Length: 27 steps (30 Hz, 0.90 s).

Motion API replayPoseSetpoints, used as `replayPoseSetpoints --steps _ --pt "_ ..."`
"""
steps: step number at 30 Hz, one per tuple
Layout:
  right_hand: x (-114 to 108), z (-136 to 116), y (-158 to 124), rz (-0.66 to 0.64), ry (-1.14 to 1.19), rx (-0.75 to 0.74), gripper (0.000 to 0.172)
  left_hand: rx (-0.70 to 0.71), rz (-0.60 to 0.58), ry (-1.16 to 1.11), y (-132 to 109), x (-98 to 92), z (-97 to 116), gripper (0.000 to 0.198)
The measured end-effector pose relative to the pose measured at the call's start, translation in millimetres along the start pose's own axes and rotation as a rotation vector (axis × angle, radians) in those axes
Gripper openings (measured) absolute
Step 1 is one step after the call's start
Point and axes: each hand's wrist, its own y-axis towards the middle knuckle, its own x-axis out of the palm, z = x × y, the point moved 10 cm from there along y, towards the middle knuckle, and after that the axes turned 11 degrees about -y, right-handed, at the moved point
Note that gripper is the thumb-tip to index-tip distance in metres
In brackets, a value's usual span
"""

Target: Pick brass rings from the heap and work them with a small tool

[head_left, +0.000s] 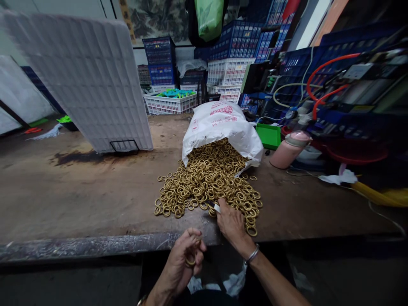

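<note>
A heap of brass-coloured rings (208, 180) spills from an open white sack (219, 125) onto the worn brown workbench (79, 195). My left hand (183, 263) is below the bench's front edge, fingers curled round a brass ring (191, 258). My right hand (231, 223) rests on the bench at the near edge of the heap, pinching a small tool with a white and dark tip (215, 207) that touches the rings. A metal bracelet (252, 255) circles my right wrist.
A white gridded tray (86, 80) stands propped at the back left. A pink bottle (288, 148) and a green box (268, 135) lie right of the sack, beside a machine with red hoses (325, 80). Blue and white crates (229, 55) are stacked behind.
</note>
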Motion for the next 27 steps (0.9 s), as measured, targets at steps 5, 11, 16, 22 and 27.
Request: replayPoseSetpoints --steps 5,11,16,22,27 --pt "-1.5 -1.0 0.7 0.012 0.037 -0.002 0.009 -0.041 0.032 -0.129 0.8 -6.3 -0.7 0.017" --pt "-12.3 -4.3 0.0 0.122 0.181 -0.056 0.011 0.018 0.027 -0.046 10.7 -8.4 6.8 0.021" --pt "3.6 -6.3 5.6 0.043 0.484 -0.043 0.014 0.193 0.039 0.228 23.6 -4.2 26.6 0.028" --pt "30.0 -7.3 3.2 -0.125 0.988 0.085 0.015 0.314 0.158 0.521 32.0 -4.9 42.3 0.027" --pt "43.5 -23.9 -13.5 -0.398 1.329 0.191 0.014 0.436 0.093 0.598 35.5 -1.6 51.5 0.02"
